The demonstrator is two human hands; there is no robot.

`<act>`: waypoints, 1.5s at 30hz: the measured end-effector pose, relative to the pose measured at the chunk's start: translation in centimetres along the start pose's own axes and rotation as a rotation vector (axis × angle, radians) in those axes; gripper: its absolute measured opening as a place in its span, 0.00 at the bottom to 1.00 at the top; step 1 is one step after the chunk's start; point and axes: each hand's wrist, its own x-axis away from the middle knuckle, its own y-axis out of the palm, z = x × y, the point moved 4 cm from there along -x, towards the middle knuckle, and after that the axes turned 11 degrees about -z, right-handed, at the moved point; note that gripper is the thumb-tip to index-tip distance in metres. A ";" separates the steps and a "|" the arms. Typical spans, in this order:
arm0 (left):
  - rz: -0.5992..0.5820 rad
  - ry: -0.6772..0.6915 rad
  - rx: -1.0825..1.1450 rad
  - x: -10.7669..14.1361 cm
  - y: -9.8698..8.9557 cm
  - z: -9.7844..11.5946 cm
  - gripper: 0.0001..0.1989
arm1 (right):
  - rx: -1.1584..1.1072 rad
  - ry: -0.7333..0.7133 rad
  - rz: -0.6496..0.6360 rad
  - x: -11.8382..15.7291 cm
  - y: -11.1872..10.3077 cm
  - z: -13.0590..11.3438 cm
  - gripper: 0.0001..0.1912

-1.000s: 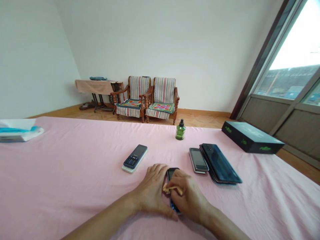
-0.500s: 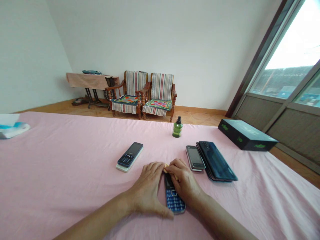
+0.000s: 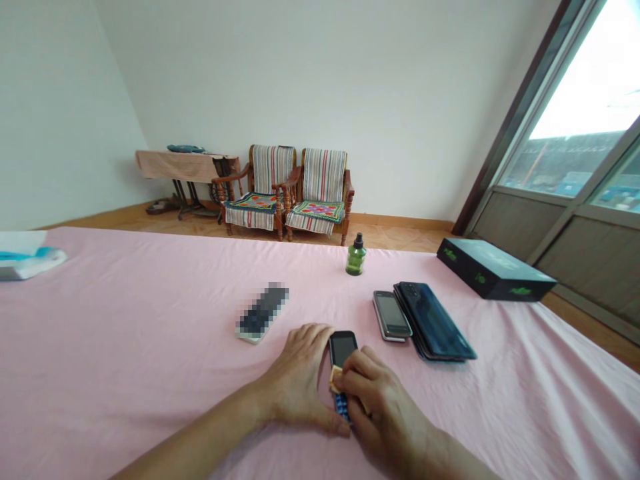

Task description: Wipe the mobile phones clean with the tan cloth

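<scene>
A keypad phone lies upright-facing on the pink cloth, its screen showing and its keys partly covered. My left hand braces it between fingertips at the top left corner and thumb at the bottom edge. Pinched in my right hand is a small yellowish cloth, pressed on the phone just below the screen. Left of my hands lies another phone, blurred by pixels, on top of a pale one. To the right are a small grey phone and a stack of larger dark phones.
A green bottle with a black top stands near the far edge of the pink-covered table. A black box lies at the far right. At the far left sits a white and blue packet. Two chairs stand beyond.
My right hand has slid the yellowish cloth down the phone, from its top edge to below the screen, uncovering the screen. My left hand stays in nearly the same place.
</scene>
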 end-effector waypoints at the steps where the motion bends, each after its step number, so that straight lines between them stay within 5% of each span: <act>1: 0.001 -0.001 0.001 0.0 0.0 0.0 0.51 | -0.012 -0.013 -0.003 0.2 0.2 0.0 0.12; 5: 0.015 0.016 0.007 0.1 0.0 -0.1 0.52 | -0.135 -0.021 0.073 0.5 0.0 0.8 0.13; 9: 0.007 0.019 0.022 0.1 0.0 -0.3 0.53 | -0.168 0.145 0.271 -1.0 -1.6 2.7 0.14; 16: 0.052 -0.014 0.048 0.1 0.1 -0.3 0.48 | -0.053 0.084 0.140 -5.2 -0.6 3.7 0.13; 30: 0.036 -0.043 0.011 -0.1 0.3 -0.4 0.53 | 0.261 0.297 0.152 -4.5 -1.3 5.7 0.14; 45: -0.042 -0.100 -0.029 -0.3 0.1 -0.1 0.58 | -0.134 0.203 0.081 -0.8 -2.4 4.6 0.14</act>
